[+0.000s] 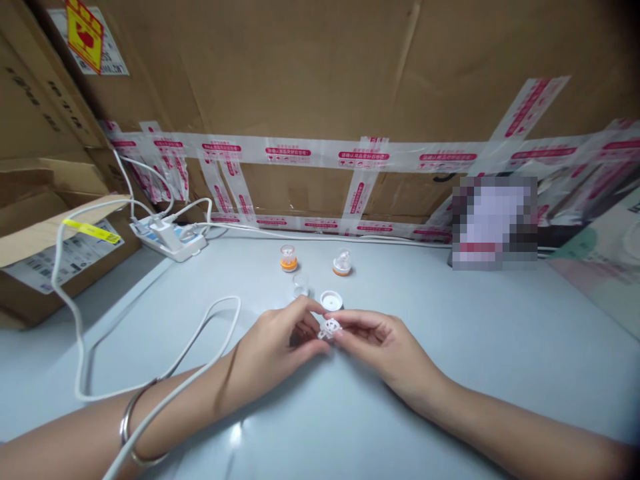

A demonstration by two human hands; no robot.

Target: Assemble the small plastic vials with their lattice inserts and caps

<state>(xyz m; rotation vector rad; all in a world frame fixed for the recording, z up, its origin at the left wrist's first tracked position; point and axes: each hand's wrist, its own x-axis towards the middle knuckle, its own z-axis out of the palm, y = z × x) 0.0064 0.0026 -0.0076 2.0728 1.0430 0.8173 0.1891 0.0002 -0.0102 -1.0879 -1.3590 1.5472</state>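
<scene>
Before taped cardboard [310,73], pale table [425,400].

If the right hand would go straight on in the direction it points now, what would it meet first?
Beyond the small white part at its fingers, the right hand would probably meet the left hand first; depth is unclear.

Left hand [280,340] and right hand [385,343]: bare, slender fingers. Left forearm [190,400] and right forearm [495,413]: bare over the visible lengths, each tapering toward the wrist. Worn item: one silver-coloured bangle [125,427] on the left forearm, smooth and rounded, with a bright, polished finish; part of its band is hidden behind a white cable [165,417]. A narrow dark line crosses the left forearm near the wrist; shadow or mark cannot be determined. Fingernail detail: too small to tell.
</scene>
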